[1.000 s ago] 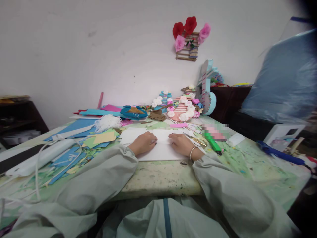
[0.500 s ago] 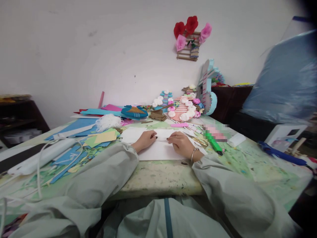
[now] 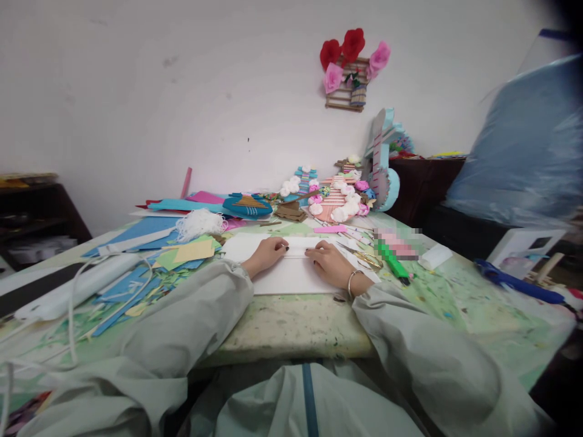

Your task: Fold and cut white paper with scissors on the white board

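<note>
A white sheet of paper (image 3: 285, 282) lies on the table in front of me. Over it, a thin white paper strip (image 3: 297, 256) stretches between my two hands, hard to tell from the white sheet beneath. My left hand (image 3: 268, 257) has its fingers curled and pinched at the strip's left end. At the right end, the bent fingertips of my right hand (image 3: 332, 264) press on the strip; a bracelet circles that wrist. Just beyond the right hand lie gold-handled scissors (image 3: 370, 260), partly over the sheet's edge.
To the right are a green utility knife (image 3: 392, 264) and a blue-handled tool (image 3: 519, 284). Paper scraps (image 3: 194, 250), white string (image 3: 200, 226) and a white glue gun-like device with cord (image 3: 82, 285) crowd the left. Decorated crafts (image 3: 337, 200) stand at the back.
My right hand has shifted slightly left, and its fingers lie a little flatter. The left hand has barely moved.
</note>
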The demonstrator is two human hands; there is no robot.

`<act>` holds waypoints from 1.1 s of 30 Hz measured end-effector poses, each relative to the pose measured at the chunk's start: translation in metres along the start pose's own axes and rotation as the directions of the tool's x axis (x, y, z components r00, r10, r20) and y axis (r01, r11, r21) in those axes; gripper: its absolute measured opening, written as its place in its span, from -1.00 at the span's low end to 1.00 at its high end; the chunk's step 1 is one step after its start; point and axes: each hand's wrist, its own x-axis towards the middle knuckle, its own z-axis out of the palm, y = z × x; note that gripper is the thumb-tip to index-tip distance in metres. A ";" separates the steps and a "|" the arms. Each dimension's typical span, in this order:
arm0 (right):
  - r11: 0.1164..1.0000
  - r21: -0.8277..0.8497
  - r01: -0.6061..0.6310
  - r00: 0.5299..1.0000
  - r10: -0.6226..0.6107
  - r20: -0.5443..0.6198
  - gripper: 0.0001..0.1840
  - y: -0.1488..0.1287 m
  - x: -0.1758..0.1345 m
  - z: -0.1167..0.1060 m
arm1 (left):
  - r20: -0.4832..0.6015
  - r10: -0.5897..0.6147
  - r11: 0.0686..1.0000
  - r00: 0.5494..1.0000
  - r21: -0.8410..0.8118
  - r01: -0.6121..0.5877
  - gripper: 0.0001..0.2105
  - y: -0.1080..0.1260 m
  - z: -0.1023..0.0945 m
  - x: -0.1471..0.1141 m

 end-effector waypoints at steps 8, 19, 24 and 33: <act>0.998 -0.005 -0.068 0.998 0.068 0.017 -0.65 0.001 0.000 0.001 | 0.080 -0.026 0.975 0.996 -0.218 0.043 -0.71 -0.010 0.001 0.004; 0.998 0.028 -0.058 0.996 0.056 0.073 -0.67 0.004 0.002 0.006 | 0.026 0.422 0.868 0.906 0.277 -0.412 -0.77 0.016 0.001 -0.011; 0.993 0.056 -0.100 0.990 0.094 0.101 -0.65 0.002 0.002 0.007 | 0.215 0.510 0.755 0.833 0.353 -0.553 -0.76 0.026 0.006 -0.016; 0.979 0.008 -0.203 0.965 0.199 0.172 -0.64 -0.003 0.001 0.001 | 0.280 0.430 0.670 0.858 0.538 -0.511 -0.72 0.034 0.005 -0.020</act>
